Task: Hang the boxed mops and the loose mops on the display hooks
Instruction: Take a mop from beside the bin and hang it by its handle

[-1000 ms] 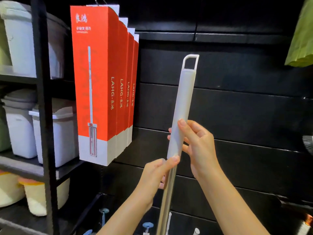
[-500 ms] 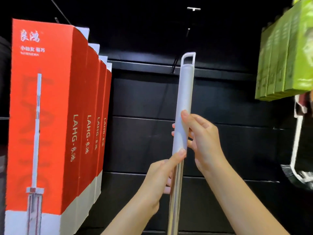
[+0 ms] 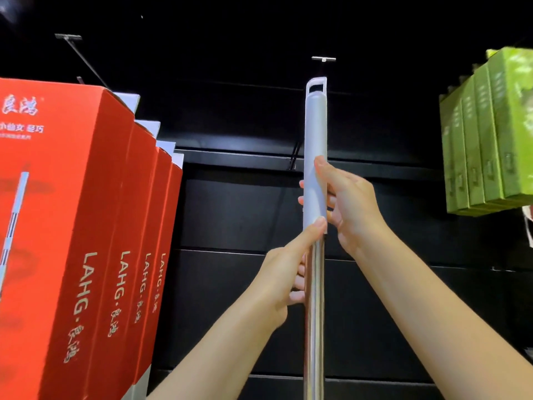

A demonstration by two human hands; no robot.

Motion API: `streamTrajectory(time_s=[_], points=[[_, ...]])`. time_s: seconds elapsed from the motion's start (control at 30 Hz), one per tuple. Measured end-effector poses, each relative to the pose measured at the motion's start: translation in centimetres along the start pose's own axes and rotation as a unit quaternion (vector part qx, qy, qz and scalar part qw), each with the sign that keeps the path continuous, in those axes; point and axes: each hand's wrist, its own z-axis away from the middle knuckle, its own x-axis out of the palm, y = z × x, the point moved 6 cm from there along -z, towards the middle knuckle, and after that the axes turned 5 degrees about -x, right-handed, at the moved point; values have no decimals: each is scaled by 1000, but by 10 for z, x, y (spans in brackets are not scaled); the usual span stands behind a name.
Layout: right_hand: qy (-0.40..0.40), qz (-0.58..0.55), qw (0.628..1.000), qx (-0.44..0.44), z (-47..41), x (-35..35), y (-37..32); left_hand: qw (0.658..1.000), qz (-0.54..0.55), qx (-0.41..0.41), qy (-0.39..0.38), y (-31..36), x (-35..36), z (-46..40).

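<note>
Grip: your left hand (image 3: 284, 280) curls round the steel pole, your right hand (image 3: 350, 203) round the white sleeve.
Loose mop (image 3: 315, 157): upright, pale handle with hanging loop, just below the display hook (image 3: 323, 59).
Neighbours: red boxed mops (image 3: 86, 226) hang left.

A black slatted display wall (image 3: 245, 215) carries the goods on thin metal hooks. 4 red boxes (image 3: 86, 241) marked LAHG hang in a row at the left from 1 long hook (image 3: 86, 60), and at least 4 green boxes (image 3: 487, 134) hang in a row at the right. Another hook (image 3: 323, 59) juts from the wall's middle, ending in a small crossbar.
</note>
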Motion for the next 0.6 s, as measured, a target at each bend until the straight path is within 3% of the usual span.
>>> streamTrajectory(time_s=[0.6], points=[[4, 15, 1000, 20, -36, -11, 47, 999, -22, 0, 38, -13, -6, -49]])
